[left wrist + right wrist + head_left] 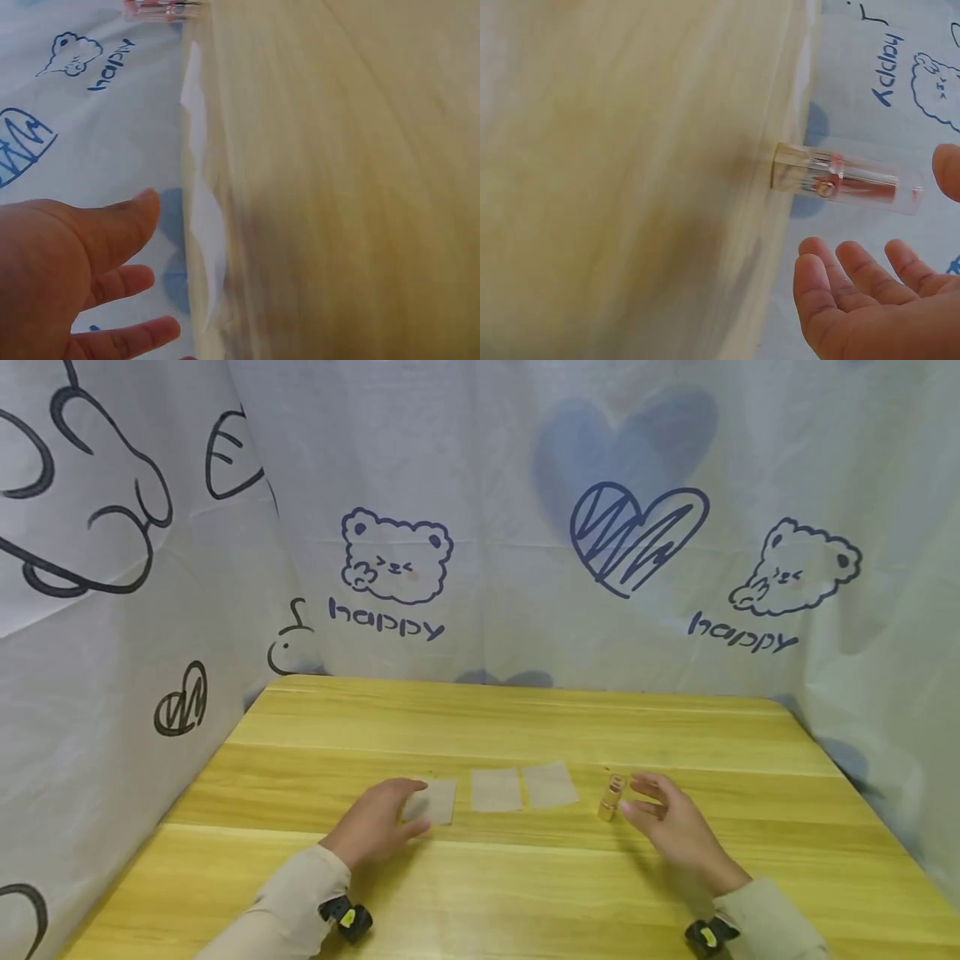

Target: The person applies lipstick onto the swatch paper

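Three small pale paper squares lie in a row on the table: the left paper (444,803), the middle paper (495,791) and the right paper (550,783). My left hand (378,822) hovers at the left paper with fingers spread and covers part of it; whether it touches is unclear. To the right of the row stands a lipstick tube (611,797), upright, with a gold base and a clear cap, as the right wrist view shows. Beside it is my right hand (678,827), fingers loosely bent and apart from the lipstick (847,180), holding nothing.
The wooden table (480,893) reaches back to a white curtain (510,635) printed with hearts, bears and words. The curtain also hangs along the left and right sides. Each wrist carries a black strap with a small device.
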Motion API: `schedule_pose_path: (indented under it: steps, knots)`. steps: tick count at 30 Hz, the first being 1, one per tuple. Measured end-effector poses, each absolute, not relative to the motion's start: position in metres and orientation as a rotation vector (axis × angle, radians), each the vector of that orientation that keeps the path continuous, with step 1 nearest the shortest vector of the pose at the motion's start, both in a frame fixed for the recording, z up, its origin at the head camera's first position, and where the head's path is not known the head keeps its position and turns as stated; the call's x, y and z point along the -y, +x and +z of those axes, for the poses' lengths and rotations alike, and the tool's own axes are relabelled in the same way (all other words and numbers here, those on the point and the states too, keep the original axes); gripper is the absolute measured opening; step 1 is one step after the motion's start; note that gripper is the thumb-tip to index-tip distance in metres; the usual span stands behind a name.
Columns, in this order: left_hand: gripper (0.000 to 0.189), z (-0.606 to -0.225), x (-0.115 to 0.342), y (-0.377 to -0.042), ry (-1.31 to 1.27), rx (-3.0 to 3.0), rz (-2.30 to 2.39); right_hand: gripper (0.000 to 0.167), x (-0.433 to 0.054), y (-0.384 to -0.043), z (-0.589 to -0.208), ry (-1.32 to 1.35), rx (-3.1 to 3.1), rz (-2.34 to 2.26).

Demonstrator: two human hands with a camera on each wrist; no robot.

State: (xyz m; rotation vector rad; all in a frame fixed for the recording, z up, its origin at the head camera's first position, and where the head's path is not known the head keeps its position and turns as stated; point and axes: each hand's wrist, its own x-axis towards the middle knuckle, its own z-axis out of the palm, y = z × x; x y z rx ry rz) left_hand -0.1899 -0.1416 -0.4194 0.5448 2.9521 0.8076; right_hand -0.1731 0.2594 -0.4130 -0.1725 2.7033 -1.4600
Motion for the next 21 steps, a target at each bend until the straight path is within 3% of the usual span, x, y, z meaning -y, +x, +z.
schedule_pose_path:
  steps: [21]
  knots:
    - [0.033, -0.433, 0.120, -0.211, 0.569, -3.001, 0.500, 0.051, -0.246, -0.190, -0.422, -0.109, -2.631, -1.486]
